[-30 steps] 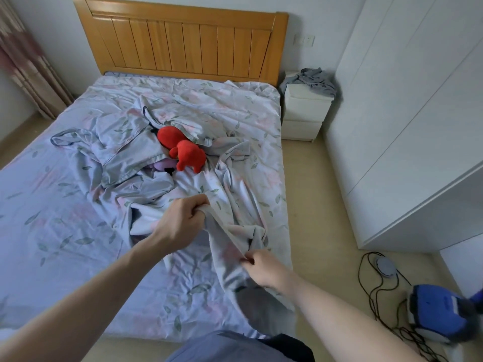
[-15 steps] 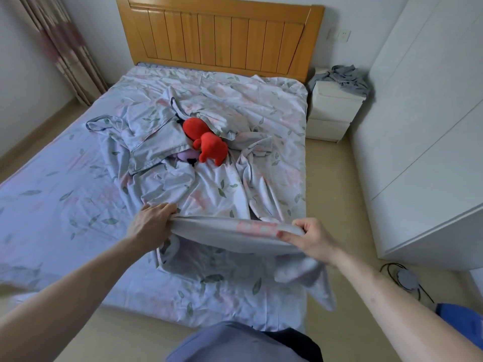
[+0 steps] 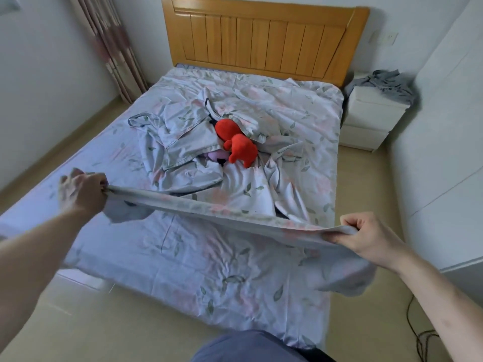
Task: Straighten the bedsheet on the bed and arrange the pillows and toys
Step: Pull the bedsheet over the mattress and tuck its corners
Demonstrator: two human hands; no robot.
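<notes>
A pale blue leaf-print bedsheet covers the bed, and a second sheet of the same print lies rumpled on top. My left hand grips one end of that sheet's near edge. My right hand grips the other end, and the edge is stretched taut between them above the foot of the bed. A red plush toy lies in the middle of the bed among the folds. A pink toy peeks out beside it, mostly hidden. A flat pillowcase lies crumpled left of the toys.
A wooden headboard stands at the far end. A white nightstand with grey clothes sits right of the bed, beside white wardrobe doors. Curtains hang at the far left. A black cable lies on the floor at right.
My hands have spread far apart, the left going left and the right going right, pulling the gripped sheet edge out into a long taut line. The view has shifted back and left.
</notes>
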